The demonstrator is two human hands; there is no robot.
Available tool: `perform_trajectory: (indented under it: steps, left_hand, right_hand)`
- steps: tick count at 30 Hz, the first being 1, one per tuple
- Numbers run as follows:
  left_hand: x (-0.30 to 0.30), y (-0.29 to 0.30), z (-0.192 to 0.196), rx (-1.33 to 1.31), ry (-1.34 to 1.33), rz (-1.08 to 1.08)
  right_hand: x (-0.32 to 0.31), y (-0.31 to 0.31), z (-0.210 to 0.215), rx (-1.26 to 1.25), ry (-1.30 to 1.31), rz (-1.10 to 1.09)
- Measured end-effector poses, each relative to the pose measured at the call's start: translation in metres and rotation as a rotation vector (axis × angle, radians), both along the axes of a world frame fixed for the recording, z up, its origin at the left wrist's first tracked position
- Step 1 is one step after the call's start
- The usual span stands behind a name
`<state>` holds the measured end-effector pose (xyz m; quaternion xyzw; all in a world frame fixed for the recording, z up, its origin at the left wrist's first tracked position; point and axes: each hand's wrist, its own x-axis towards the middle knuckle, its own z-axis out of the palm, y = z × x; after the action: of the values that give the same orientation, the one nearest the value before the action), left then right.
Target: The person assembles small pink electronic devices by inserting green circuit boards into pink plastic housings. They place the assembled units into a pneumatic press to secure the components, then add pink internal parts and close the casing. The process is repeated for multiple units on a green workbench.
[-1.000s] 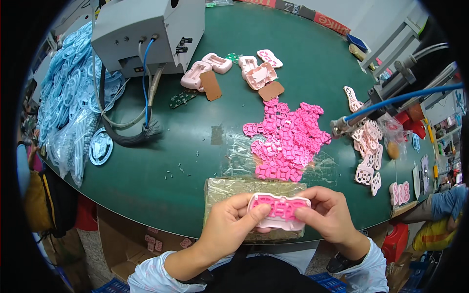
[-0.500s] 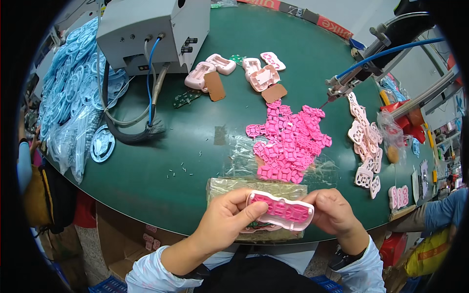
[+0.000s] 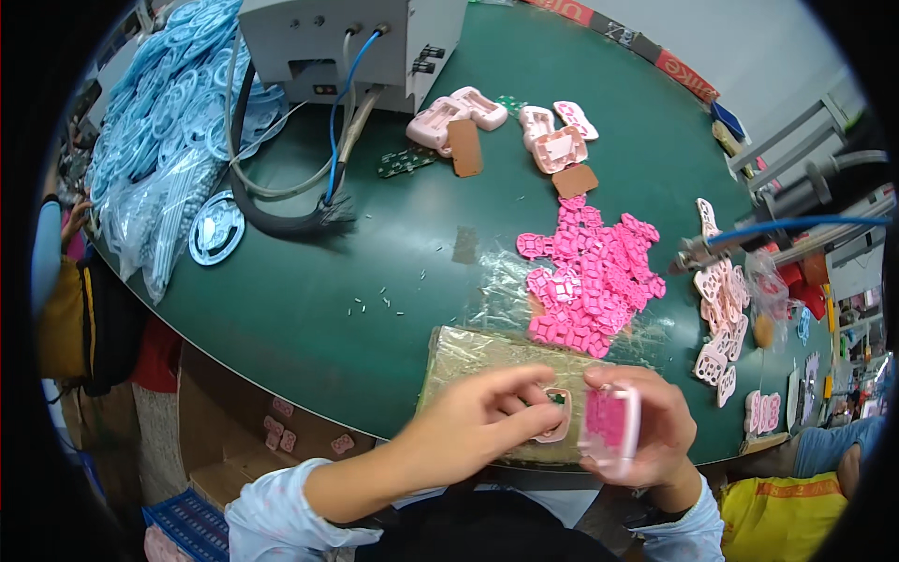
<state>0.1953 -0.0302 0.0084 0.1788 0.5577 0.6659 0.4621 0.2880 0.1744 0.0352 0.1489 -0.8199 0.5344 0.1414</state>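
Observation:
My right hand (image 3: 655, 436) grips a pale pink plastic casing (image 3: 611, 423) with a bright pink rubber pad inside, turned up on its edge. My left hand (image 3: 478, 417) reaches across from the left. Its fingertips pinch a small pale pink ring-shaped piece (image 3: 558, 427) with a bit of green showing, just beside the casing. Both hands hover over a clear plastic bag (image 3: 468, 356) at the near edge of the green table (image 3: 309, 309). A pile of bright pink rubber pads (image 3: 590, 276) lies just beyond the hands.
At the back stands a grey machine (image 3: 328, 37) with thick cables (image 3: 281, 211). Bagged blue parts (image 3: 159, 122) lie on the left. Pale pink casings (image 3: 459, 112), brown pieces (image 3: 464, 148), a green board (image 3: 403, 161), an air tool (image 3: 702, 251) and pink shells (image 3: 716, 314) are also on the table. A person in yellow (image 3: 777, 515) is at lower right.
Both hands held the casing flat before. Now my right hand alone holds it tipped on edge, and my left hand has let go and pinches a small piece beside it.

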Motion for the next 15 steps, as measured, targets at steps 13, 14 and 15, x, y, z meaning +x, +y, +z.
perform_trajectory:
  steps: [13, 14, 15]
  left_hand:
    - [0.013, -0.030, -0.036, -0.136, 1.063, 0.143]
    - [0.014, -0.030, -0.037, -0.134, 1.062, 0.153]
    - [0.014, -0.029, -0.039, -0.132, 1.061, 0.164]
  right_hand:
    - [-0.006, -0.014, -0.004, 0.736, -0.095, 0.105]
    - [-0.007, -0.015, -0.005, 0.752, -0.093, 0.110]
    - [-0.008, -0.016, -0.005, 0.767, -0.091, 0.115]
